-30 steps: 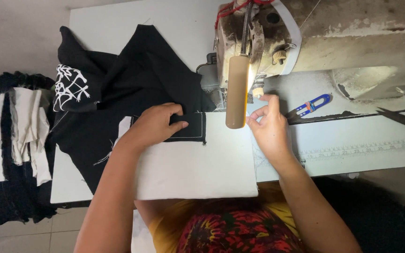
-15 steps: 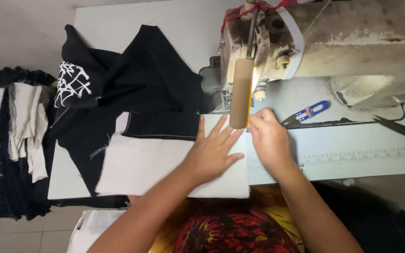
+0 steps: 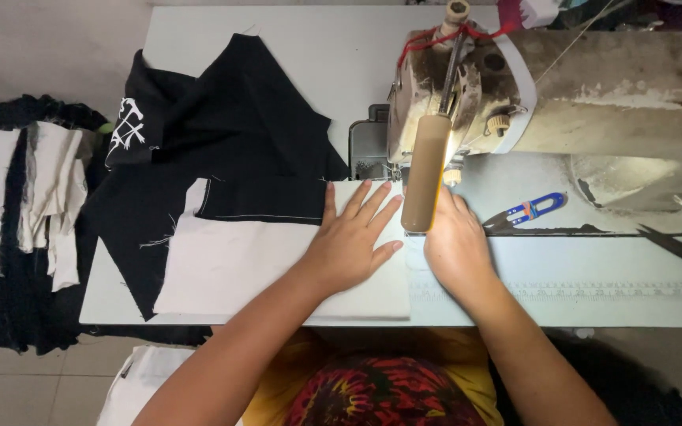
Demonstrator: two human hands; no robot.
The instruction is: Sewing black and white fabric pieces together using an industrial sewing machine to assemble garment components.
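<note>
1. The flat white rectangular fabric panel (image 3: 278, 268) is lying on the white counter (image 3: 341, 55), its right end reaching toward the needle area of the worn beige industrial sewing machine (image 3: 562, 102); a black fabric strip with pale topstitching (image 3: 262, 199) is sitting along its upper edge.
2. The left hand (image 3: 349, 244) is pressing flat on the panel, fingers spread wide and gripping nothing. The right hand (image 3: 455, 244) is resting at the panel's right edge just below the machine head; its fingertips are disappearing behind the tan cylindrical handle (image 3: 424, 173), so I cannot tell how far it is open or whether it is pinching cloth.
3. Risk, as I judge it: both sets of fingers are lying close to the needle, and a slip forward could bring them under it. Uneven pressure could skew the panel.
4. The larger black garment piece with a white printed design (image 3: 199, 134) is trailing off the counter's left edge and could drag the work sideways.
5. The blue-handled thread snips (image 3: 530, 211) are lying near the right hand.
6. The needle and presser foot are being hidden by the handle, and the machine's right end is running out of view.
</note>
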